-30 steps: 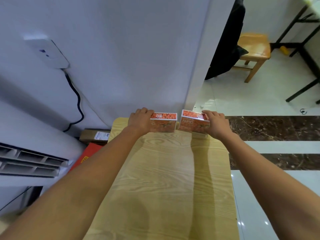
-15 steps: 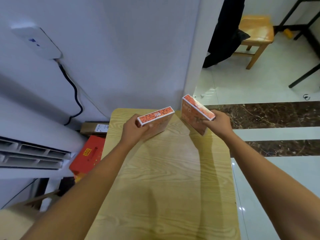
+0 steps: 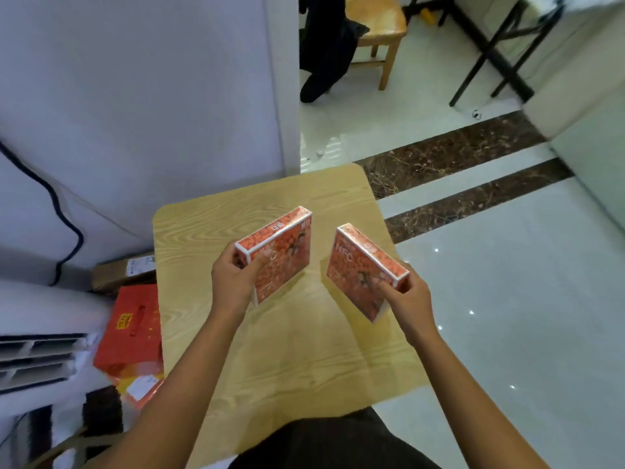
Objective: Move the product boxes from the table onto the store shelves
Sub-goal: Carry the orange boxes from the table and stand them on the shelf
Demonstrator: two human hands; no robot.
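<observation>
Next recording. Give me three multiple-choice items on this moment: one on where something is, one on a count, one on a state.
1. Where is the red bag? A on the floor left of the table; B on the table top; C on a shelf.
2. How many orange boxes are in hand? A one; B two; C three.
3. The left hand is: A flat on the table; B gripping a box; C curled and empty.

Answers: 1 A, it lies beside the table's left edge, below its top. 2 B, the left box is in the left hand and the right box is in the right hand. 3 B, its fingers and thumb wrap the left box's end.
</observation>
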